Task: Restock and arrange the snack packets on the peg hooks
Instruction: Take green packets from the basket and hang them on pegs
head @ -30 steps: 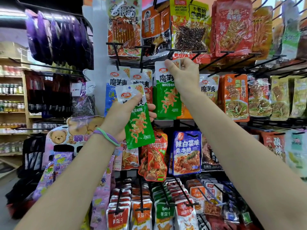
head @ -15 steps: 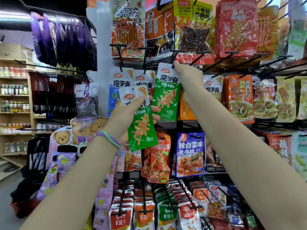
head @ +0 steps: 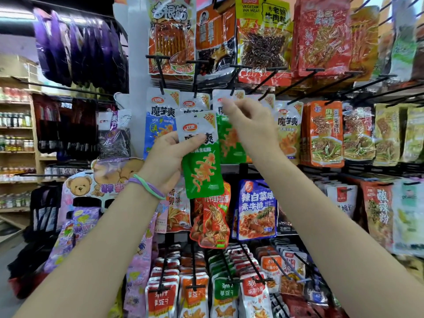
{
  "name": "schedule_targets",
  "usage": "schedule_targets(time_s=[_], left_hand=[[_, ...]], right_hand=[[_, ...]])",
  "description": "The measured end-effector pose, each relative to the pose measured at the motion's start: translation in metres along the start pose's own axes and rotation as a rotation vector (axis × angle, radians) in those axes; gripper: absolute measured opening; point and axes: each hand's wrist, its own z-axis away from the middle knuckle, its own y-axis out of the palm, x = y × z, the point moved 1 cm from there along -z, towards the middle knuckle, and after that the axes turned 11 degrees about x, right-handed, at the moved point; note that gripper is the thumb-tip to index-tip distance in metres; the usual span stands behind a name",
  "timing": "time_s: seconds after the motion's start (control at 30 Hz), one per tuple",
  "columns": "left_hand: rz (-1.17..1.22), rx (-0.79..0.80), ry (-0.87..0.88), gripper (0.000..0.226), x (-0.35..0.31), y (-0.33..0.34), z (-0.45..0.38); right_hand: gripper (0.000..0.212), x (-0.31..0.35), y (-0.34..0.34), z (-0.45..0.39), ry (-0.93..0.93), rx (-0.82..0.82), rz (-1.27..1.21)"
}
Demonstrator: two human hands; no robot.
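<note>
Far left: purple packets (head: pixel 75 44) hung on a high hook, bear-print packs (head: pixel 96 180) lower down. Left hand (head: pixel 165 161) gripped a green packet (head: pixel 202 161) — thumb pressed across its white header, fingers curled behind. That packet was off the rack, held in front of the middle row, not yet hung. Right hand (head: pixel 250 125) was blurred, fingers loosely curled just in front of the hung green packet (head: pixel 229 138) on its peg hook (head: pixel 234 76); couldn't tell whether it was pinching anything. Judgement: one green packet on the hook, one left in hand, other hooks mostly full — restock well along. Legible text: "VEGETARIAN MEAT" on the yellow packet (head: pixel 263 31) up top, "20%" on header corners. Chinese labels elsewhere, not transcribed.
</note>
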Motion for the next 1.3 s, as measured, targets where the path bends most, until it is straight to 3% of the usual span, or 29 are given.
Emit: schedule_targets(time_s=[0.07, 0.1, 0.23, 0.37, 0.47, 0.83, 1.03, 1.13, 1.2, 1.3], left_hand=[[-0.047, 0.024, -0.010, 0.032, -0.002, 0.002, -0.001], [-0.079, 0.029, -0.011, 0.031, -0.003, 0.003, -0.002], [-0.204, 0.014, -0.011, 0.006, -0.008, 0.011, -0.016], [-0.384, -0.018, 0.020, 0.020, -0.014, 0.017, -0.040], [-0.393, -0.064, 0.041, 0.030, -0.016, 0.027, -0.053], [-0.321, -0.113, 0.021, 0.021, 0.002, 0.029, -0.066], [-0.365, -0.123, 0.039, 0.027, 0.007, 0.031, -0.065], [-0.429, -0.158, 0.018, 0.029, 0.010, 0.029, -0.064], [-0.550, -0.165, 0.019, 0.026, 0.006, 0.028, -0.062], [-1.108, -0.214, 0.136, 0.024, -0.007, 0.026, -0.053]], right_hand=[[0.028, 0.004, 0.006, 0.002, 0.014, 0.211, -0.034], [0.025, 0.003, 0.008, 0.002, 0.016, 0.242, -0.065], [0.009, -0.006, -0.002, -0.011, 0.127, 0.132, -0.348], [0.008, -0.012, -0.015, -0.033, 0.156, 0.034, -0.393], [0.025, -0.007, -0.019, -0.044, 0.150, -0.034, -0.389], [0.015, -0.016, -0.018, -0.062, 0.172, 0.035, -0.367], [0.007, -0.009, -0.016, -0.067, 0.324, -0.025, -0.451], [0.019, -0.011, -0.015, -0.066, 0.343, -0.001, -0.337], [0.016, -0.014, -0.015, -0.059, 0.288, -0.013, -0.259], [0.028, -0.027, -0.022, -0.042, 0.116, -0.061, -0.011]])
